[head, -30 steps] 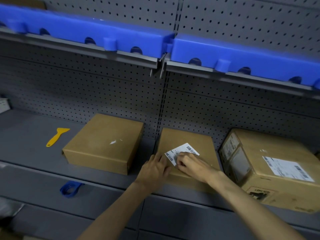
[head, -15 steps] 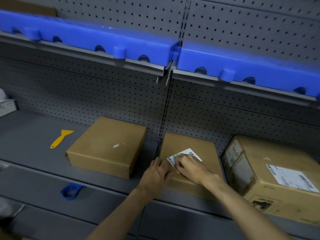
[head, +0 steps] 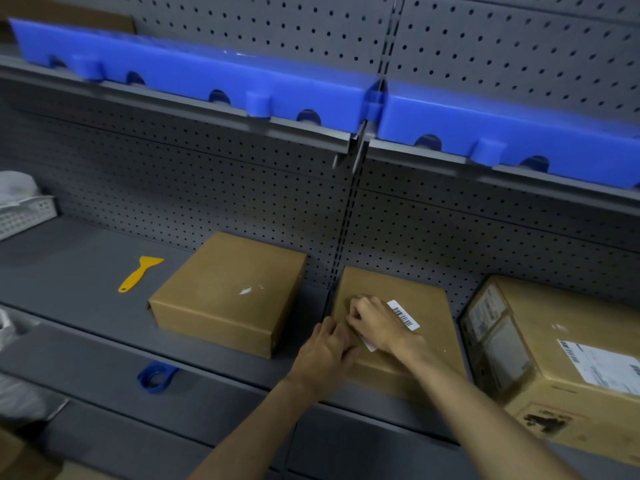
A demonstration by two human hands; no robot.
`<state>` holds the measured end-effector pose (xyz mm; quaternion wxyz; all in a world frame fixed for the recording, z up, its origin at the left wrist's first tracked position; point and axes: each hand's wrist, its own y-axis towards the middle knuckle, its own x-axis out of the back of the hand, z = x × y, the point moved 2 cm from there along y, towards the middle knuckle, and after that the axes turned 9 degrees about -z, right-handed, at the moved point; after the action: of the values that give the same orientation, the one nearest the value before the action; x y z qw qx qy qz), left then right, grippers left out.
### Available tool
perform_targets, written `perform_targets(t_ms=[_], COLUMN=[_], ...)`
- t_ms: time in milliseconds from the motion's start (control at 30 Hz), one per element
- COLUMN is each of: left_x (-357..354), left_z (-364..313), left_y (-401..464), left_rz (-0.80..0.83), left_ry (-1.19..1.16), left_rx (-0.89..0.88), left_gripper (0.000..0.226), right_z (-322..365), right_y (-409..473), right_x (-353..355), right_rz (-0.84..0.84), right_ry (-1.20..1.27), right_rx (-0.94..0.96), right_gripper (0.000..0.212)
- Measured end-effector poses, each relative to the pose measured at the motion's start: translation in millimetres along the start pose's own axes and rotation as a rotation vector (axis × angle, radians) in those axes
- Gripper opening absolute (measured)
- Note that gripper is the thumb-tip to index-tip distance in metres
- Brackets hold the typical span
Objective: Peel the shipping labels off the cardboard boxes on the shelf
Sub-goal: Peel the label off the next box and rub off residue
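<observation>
Three cardboard boxes stand on the grey shelf (head: 86, 271). The middle box (head: 429, 306) carries a white barcode label (head: 403, 315), mostly covered by my right hand (head: 375, 322), whose fingers curl over the label's left part and pinch it. My left hand (head: 323, 355) grips the box's front left corner. The left box (head: 221, 289) shows only small white label scraps (head: 246, 291). The large right box (head: 561, 362) has a white shipping label (head: 602, 367) on top and another sticker on its side.
A yellow plastic scraper (head: 140, 273) lies on the shelf left of the boxes. A blue tape ring (head: 156, 375) hangs at the shelf's front edge. A white basket (head: 24, 213) stands far left. Blue bins (head: 207, 77) line the upper shelf.
My right hand has slid left across the label and covers more of it; its barcode end now shows to the right of the hand. The view has tilted upward.
</observation>
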<state>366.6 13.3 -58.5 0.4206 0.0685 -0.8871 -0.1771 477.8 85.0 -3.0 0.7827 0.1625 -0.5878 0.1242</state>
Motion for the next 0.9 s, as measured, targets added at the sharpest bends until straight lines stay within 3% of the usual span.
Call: perform_targets(t_ms=[267, 400, 900], left_x=[3.8, 6.3, 1.4], left_z=[-2.0, -4.3, -0.6], left_y=[0.5, 1.1, 2.6], left_rz=[0.028, 0.04, 0.019], left_ry=[0.012, 0.024, 0.019], left_rx=[0.018, 0.028, 0.014], left_gripper=[0.024, 0.025, 0.026], right_z=[-4.7, -18.5, -10.8], right_y=[0.6, 1.6, 2.6], right_x=[-1.7, 4.3, -6.6], right_rz=[0.01, 0.024, 0.062], right_ry=[-0.06, 0.023, 0.119], right_rx=[0.008, -0.098, -0.12], right_gripper=[0.021, 0.021, 0.023])
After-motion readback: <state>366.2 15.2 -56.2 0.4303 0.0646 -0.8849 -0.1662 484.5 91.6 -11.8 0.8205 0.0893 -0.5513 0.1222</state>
